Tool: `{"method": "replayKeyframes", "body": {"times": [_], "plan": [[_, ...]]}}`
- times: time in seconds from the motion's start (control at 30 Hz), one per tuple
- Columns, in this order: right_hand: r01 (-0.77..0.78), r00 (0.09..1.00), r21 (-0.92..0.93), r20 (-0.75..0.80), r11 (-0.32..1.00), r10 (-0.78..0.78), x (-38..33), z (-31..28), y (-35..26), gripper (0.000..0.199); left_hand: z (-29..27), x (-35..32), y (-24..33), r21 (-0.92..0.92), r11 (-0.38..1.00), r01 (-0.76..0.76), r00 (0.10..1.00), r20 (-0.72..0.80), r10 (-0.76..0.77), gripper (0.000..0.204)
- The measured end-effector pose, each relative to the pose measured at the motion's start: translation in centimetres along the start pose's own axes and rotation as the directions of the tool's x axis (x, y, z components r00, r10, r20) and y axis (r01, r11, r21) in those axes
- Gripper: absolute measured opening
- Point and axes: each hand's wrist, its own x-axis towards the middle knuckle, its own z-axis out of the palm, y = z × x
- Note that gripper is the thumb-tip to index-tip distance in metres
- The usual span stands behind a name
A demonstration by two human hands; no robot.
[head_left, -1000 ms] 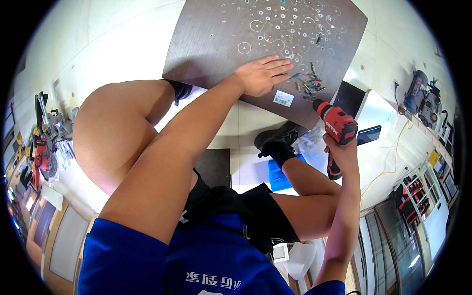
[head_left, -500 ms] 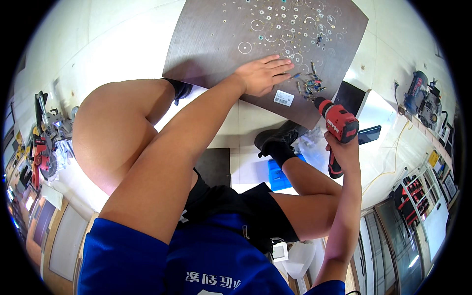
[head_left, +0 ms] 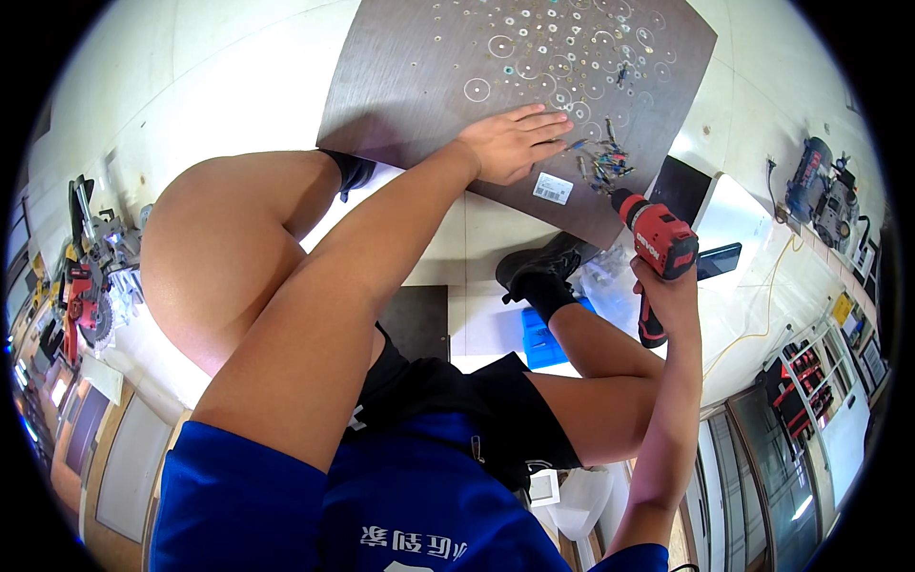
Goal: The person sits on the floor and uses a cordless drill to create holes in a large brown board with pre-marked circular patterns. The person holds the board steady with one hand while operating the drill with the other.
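My left hand (head_left: 515,146) lies flat on a dark brown wood-grain board (head_left: 410,100), its fingers stretched out toward the right. In my right hand (head_left: 669,297) is a red and black cordless drill (head_left: 658,236), gripped by the handle. The drill's nose points up and left, over the board's near right edge. Just beyond it a loose pile of small driver or drill bits (head_left: 604,167) lies on the board. Round scored circles and many drilled holes mark the far part of the board. A white label (head_left: 552,189) is stuck near its front edge.
A phone (head_left: 720,261) lies right of the drill, near a white panel (head_left: 739,219). My shoe (head_left: 538,267) and a blue case (head_left: 541,345) are on the near side. Power tools stand at the right, and a red circular saw (head_left: 88,305) at the left.
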Motion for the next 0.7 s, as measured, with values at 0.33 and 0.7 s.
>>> {"method": "replayKeyframes", "body": {"times": [0.33, 0.7], "plan": [[-0.096, 0.995, 0.034, 0.015, 0.995, 0.096, 0.4, -0.5, -0.2, 0.029, 0.1, 0.1, 0.0, -0.017, 1.000, -0.001, 1.000, -0.013, 0.001, 0.059], [-0.215, 0.977, 0.197, 0.040, 0.957, 0.211, 0.5, -0.9, 0.1, 0.027, 0.2, 0.1, 0.1, -0.016, 1.000, 0.000, 1.000, -0.007, 0.000, 0.061]]}}
